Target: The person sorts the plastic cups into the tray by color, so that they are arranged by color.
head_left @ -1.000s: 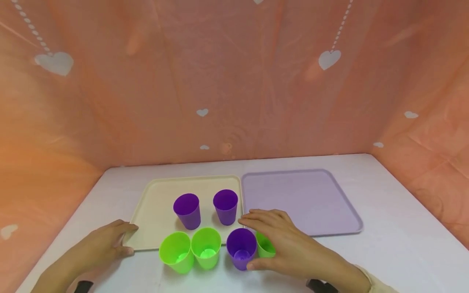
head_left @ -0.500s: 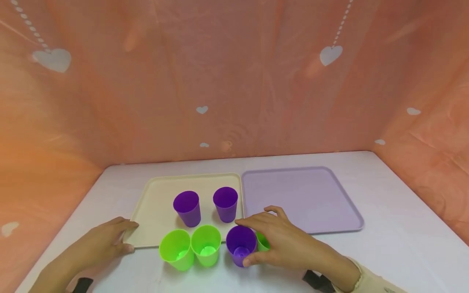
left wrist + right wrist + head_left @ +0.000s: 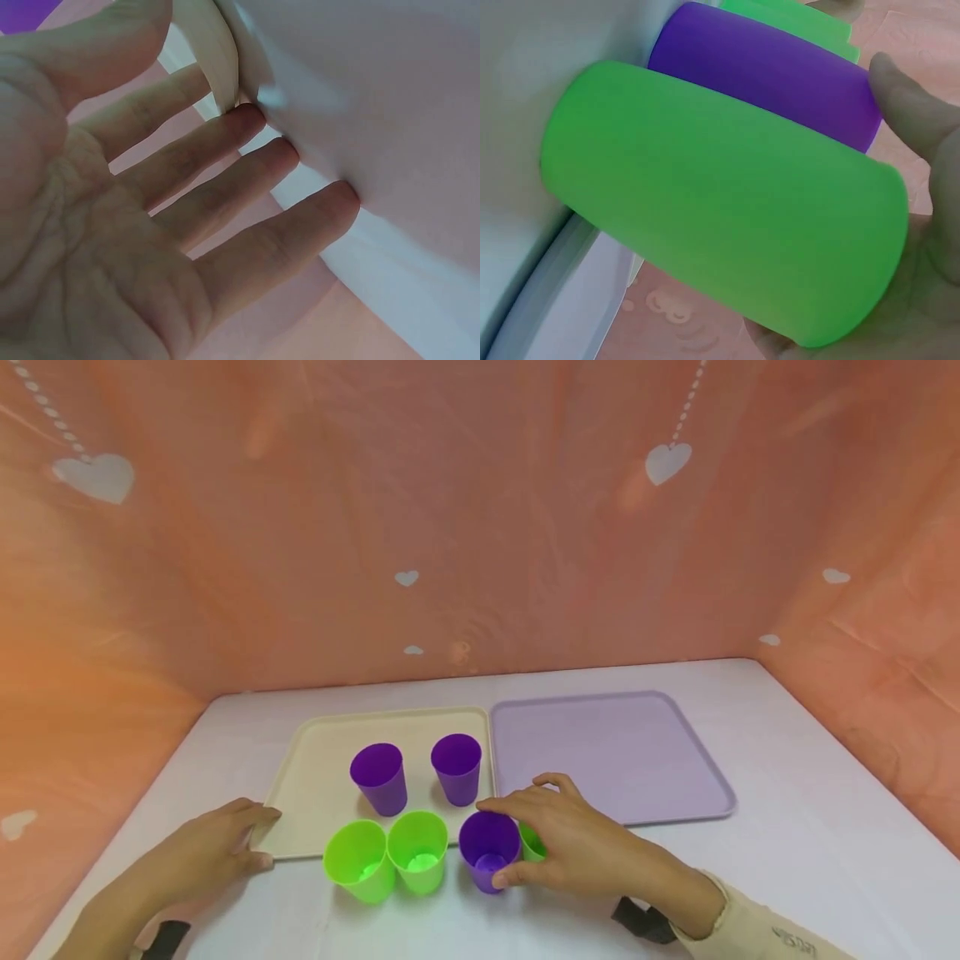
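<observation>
Okay, grabbing stage, I'd say — my right hand (image 3: 566, 839) pinches the nearest purple cup (image 3: 486, 850), left hand (image 3: 213, 839) spread against the cream tray (image 3: 322, 785) — next probably needs a straight lift.

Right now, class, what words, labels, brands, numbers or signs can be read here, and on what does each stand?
No text can be read.
Right sleeve: a small dark mark, perhaps lettering, too small and blurred to read.
Purple cups, green cups, cream tray, lilac tray: no lettering visible.

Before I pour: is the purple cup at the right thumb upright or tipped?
Upright: the purple cup stands mouth up on the table, its inside bottom visible.
</observation>
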Motion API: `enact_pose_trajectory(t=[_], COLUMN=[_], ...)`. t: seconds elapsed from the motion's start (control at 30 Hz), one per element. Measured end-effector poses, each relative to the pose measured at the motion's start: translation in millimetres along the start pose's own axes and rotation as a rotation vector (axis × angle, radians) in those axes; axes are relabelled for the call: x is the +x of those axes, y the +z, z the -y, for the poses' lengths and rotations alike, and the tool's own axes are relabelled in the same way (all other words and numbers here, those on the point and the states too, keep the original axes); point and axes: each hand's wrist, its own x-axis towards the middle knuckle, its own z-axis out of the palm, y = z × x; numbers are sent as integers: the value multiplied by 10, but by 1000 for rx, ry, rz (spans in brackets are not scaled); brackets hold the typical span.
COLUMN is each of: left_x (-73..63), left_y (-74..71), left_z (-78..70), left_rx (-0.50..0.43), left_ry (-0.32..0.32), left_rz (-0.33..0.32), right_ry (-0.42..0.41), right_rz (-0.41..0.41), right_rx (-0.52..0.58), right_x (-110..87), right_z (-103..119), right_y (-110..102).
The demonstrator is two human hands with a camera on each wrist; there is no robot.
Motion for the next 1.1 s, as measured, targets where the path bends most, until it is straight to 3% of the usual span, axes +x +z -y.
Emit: enact_pose_trajectory(t=[0.3,0.57,1.1], left_x=[4,19,-8], left_y=[-6,2,41], left_z=[39,31,31], left_rx=[28,16,62], left_ry=[56,27,105], left_rz=[-9,33,-38], right_ry=[3,11,72], right_rz=[0,-21,-80], right_rx=[6,28,132], right_x=[-1,-33,-128], right_z=[10,15,86], right_y=[-26,-97,-278])
